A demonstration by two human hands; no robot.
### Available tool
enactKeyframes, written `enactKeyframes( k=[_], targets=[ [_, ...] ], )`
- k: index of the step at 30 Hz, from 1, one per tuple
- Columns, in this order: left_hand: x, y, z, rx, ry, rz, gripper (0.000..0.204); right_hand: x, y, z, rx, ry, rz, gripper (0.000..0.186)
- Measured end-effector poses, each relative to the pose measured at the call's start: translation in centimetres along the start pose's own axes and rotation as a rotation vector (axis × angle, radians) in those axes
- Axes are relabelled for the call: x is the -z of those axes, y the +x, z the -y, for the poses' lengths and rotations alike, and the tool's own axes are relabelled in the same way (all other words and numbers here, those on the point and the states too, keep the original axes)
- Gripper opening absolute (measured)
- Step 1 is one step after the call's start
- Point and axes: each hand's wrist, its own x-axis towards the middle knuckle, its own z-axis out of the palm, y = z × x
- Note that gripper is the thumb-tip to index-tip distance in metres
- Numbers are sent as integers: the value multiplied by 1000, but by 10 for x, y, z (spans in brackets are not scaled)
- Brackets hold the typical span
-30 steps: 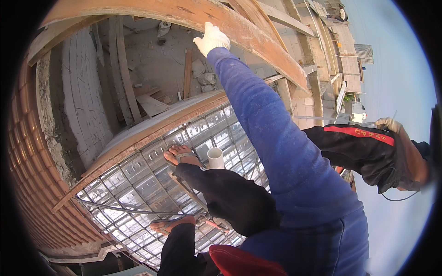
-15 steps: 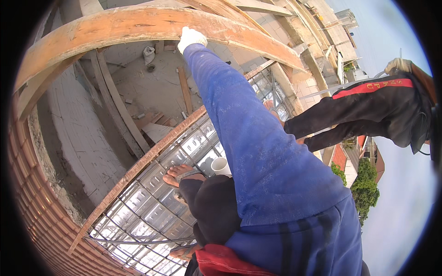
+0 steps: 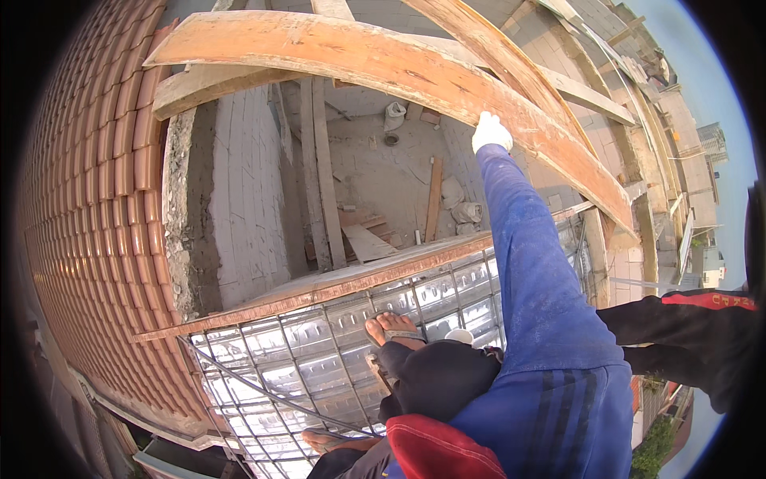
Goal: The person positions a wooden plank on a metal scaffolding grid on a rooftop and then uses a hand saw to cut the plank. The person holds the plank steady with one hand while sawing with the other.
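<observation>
My right hand (image 3: 491, 133), in a white glove at the end of a blue sleeve, reaches far forward. Its fingers are closed over the near edge of a long wooden plank (image 3: 383, 60), which looks bowed in this view. The plank lies across other timbers above a walled opening; the fingertips behind its edge are hidden. My left hand is out of sight. Below the arm, a sandaled foot (image 3: 395, 327) stands on a rebar grid (image 3: 295, 359) laid over shiny metal decking. A white cup (image 3: 459, 336) sits next to that foot.
Red-brown roof tiles (image 3: 112, 199) slope down at the left. A wooden edge board (image 3: 335, 283) borders the deep opening, where sacks (image 3: 467, 211) and loose boards (image 3: 371, 239) lie on the floor below. At the right stands another person in dark trousers (image 3: 678, 327).
The view has swung round, so more roof tiles show at left and less of the other person at right. My right hand stays on the plank.
</observation>
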Motion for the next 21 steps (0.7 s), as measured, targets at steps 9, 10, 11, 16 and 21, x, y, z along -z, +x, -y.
enactKeyframes(
  k=[9, 10, 11, 16, 21],
  targets=[
    [-35, 13, 60, -276, 217, -174, 70, 17, 5, -3, 216, -133, -13, 33],
    [-40, 3, 30, -241, 339, -203, 73, 28, 2, -7, 259, -164, -17, 34],
    [-37, 0, 24, -273, 335, -232, 71, 36, 0, -10, 303, -192, -17, 37],
    [-12, -2, -29, -281, 411, -314, 66, 67, 13, -35, 439, -232, -80, 45],
    [12, 21, -58, -365, 377, -400, 62, 115, 22, -51, 532, -231, -114, 54]
  ],
)
